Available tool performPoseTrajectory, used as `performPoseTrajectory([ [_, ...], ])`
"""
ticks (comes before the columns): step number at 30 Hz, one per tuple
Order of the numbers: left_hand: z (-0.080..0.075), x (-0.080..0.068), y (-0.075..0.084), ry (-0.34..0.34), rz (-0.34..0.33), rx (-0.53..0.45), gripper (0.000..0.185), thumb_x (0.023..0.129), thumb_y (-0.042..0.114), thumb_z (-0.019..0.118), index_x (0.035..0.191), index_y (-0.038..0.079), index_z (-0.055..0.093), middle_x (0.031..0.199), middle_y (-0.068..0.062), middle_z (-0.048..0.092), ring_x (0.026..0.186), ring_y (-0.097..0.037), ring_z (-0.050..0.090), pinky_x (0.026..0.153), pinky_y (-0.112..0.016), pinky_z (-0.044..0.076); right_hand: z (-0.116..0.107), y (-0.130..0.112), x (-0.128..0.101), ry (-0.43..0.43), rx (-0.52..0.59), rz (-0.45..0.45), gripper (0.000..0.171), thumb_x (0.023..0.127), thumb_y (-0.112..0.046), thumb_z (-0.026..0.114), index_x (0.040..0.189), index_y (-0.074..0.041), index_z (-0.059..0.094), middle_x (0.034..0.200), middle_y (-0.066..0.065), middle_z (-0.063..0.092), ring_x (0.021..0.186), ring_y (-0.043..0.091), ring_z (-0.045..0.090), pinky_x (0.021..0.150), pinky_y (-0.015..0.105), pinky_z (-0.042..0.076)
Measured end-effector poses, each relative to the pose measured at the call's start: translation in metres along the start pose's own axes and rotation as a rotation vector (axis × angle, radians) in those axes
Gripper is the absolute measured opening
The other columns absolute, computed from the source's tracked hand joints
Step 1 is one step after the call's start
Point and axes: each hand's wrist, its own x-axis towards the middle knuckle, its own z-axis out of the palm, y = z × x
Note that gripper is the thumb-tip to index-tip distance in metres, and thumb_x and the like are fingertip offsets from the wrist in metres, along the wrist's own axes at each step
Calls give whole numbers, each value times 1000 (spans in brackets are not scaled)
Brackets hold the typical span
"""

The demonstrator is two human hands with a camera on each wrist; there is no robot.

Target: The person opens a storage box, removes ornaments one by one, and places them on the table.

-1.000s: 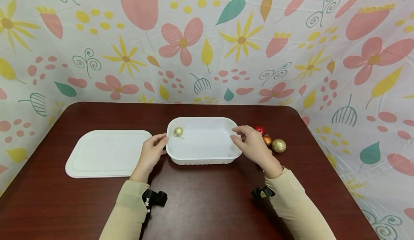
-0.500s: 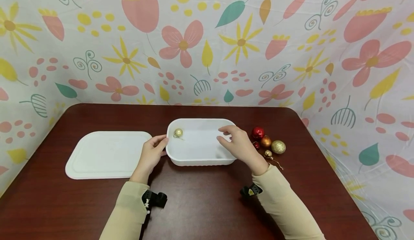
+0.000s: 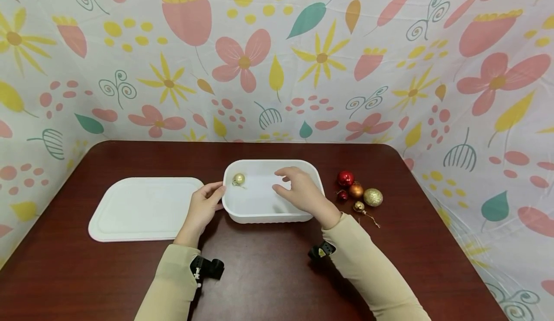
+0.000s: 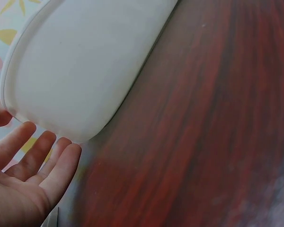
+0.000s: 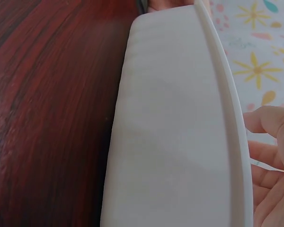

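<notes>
The left hand [image 3: 203, 209] rests relaxed fingers against the white tray's [image 3: 277, 216] nine o'clock rim on the desk [image 3: 268, 273]. A gold bauble [image 3: 238, 179] sits in its ten o'clock corner. The right hand [image 3: 298, 192] hovers over the tray, fingers loosely spread, holding nothing visible, the bauble toward its nine o'clock.

Both arms wear long beige sleeves [image 3: 173, 282], snug and reaching right down to the wrists. Each wrist carries a small black camera mount [image 3: 207, 267], strapped on the underside; the right mount [image 3: 321, 251] shows a little yellow mark. Hands bare, no rings.
</notes>
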Motion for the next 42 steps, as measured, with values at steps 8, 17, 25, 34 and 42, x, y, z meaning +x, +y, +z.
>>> performPoseTrajectory([
  [8, 0, 0, 0, 0, -4, -3, 37, 97, 20, 53, 127, 0, 56, 125, -24, 57, 112, -33, 58, 75, -23, 58, 5, -11, 13, -87, 8, 11, 41, 90, -27, 63, 124, -4, 59, 127, 13, 58, 106, 27, 61, 89, 38, 52],
  [17, 0, 0, 0, -4, 3, -9, 34, 97, 17, 53, 126, -1, 56, 123, -24, 58, 111, -33, 58, 76, -26, 59, 17, -23, 30, -162, 6, -9, 42, 89, -25, 64, 124, -3, 58, 130, 15, 56, 106, 30, 62, 90, 35, 53],
  [25, 0, 1, 0, 2, 3, -3, 34, 97, 17, 53, 126, -1, 56, 123, -23, 58, 110, -30, 58, 74, -23, 59, 29, -29, 42, -239, -24, -64, 44, 88, -23, 66, 124, 1, 56, 127, 16, 57, 104, 31, 62, 90, 35, 53],
  [34, -1, 2, 0, 3, 15, -20, 35, 96, 16, 54, 126, -3, 56, 123, -25, 58, 108, -30, 59, 73, -24, 59, 38, -32, 53, -345, -97, -73, 52, 88, -26, 65, 130, 0, 52, 131, 14, 56, 125, 27, 48, 108, 36, 41],
  [42, 0, 0, 1, -4, 19, -15, 34, 96, 15, 54, 126, 0, 57, 123, -22, 59, 106, -27, 60, 73, -24, 59, 50, -37, 64, -432, -80, -73, 58, 86, -24, 68, 135, -3, 49, 133, 13, 54, 128, 26, 43, 111, 37, 36],
])
